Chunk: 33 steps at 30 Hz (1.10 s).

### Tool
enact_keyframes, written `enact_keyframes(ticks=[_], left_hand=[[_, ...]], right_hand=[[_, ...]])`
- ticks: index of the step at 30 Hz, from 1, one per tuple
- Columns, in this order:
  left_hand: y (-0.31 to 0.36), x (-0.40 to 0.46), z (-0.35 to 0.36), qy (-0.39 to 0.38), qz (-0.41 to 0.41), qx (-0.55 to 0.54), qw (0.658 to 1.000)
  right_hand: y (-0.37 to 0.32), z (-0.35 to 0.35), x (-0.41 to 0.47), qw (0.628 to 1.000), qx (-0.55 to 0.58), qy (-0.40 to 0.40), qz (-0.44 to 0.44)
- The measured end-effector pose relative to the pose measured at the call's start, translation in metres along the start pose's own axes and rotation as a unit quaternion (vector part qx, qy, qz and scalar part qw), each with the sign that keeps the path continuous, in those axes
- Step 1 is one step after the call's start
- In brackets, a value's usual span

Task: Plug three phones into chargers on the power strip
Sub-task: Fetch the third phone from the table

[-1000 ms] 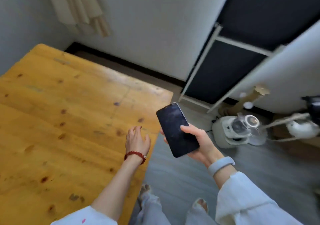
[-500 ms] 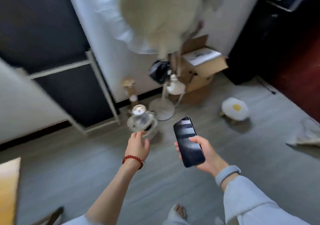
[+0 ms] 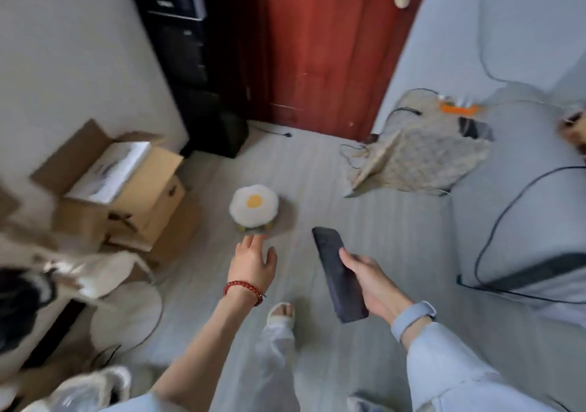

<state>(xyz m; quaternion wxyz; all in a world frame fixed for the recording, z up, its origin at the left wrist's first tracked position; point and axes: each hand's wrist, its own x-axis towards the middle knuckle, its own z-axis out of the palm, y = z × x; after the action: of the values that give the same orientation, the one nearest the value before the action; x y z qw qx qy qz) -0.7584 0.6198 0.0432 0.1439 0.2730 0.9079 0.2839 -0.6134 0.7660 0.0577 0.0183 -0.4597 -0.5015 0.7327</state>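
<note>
Left hand (image 3: 252,261) hangs slack with fingers loosely spread and nothing in it, probably kept free for a cable. Right of it, the right hand (image 3: 372,281) wraps fingers round the lower part of a dark phone (image 3: 337,273), held up off the floor (image 3: 364,221), as if being carried to a charger. Beyond the left hand sits an egg-shaped stool (image 3: 253,205); boxes (image 3: 126,189) lie far left of it. Far right of the stool, an orange strip (image 3: 456,108) with cables rests on a mat (image 3: 421,157) by the red door (image 3: 317,46).
</note>
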Motion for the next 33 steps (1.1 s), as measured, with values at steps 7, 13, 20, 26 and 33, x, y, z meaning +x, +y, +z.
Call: enact_keyframes(ticks=[7,13,20,26,33], left_hand=[[0.061,0.169,0.038,-0.086,0.096,0.010,0.992],[0.122,0.283,0.067,-0.123,0.147,0.042,0.980],[0.231,0.385,0.160,-0.200,0.234,0.100,0.946],[0.341,0.474,0.243,-0.255,0.215,0.117,0.935],[0.467,0.575,0.314,-0.281,0.215,0.110,0.929]], right_hand=[[-0.094,-0.033,0.112,0.963,-0.182,0.180,-0.088],[-0.158,-0.088,0.174,0.973,-0.079,0.216,-0.035],[-0.204,-0.194,0.252,0.965,-0.013,0.263,-0.006],[-0.270,-0.309,0.335,0.957,0.011,0.288,0.001],[-0.359,-0.430,0.424,0.954,0.001,0.301,0.004]])
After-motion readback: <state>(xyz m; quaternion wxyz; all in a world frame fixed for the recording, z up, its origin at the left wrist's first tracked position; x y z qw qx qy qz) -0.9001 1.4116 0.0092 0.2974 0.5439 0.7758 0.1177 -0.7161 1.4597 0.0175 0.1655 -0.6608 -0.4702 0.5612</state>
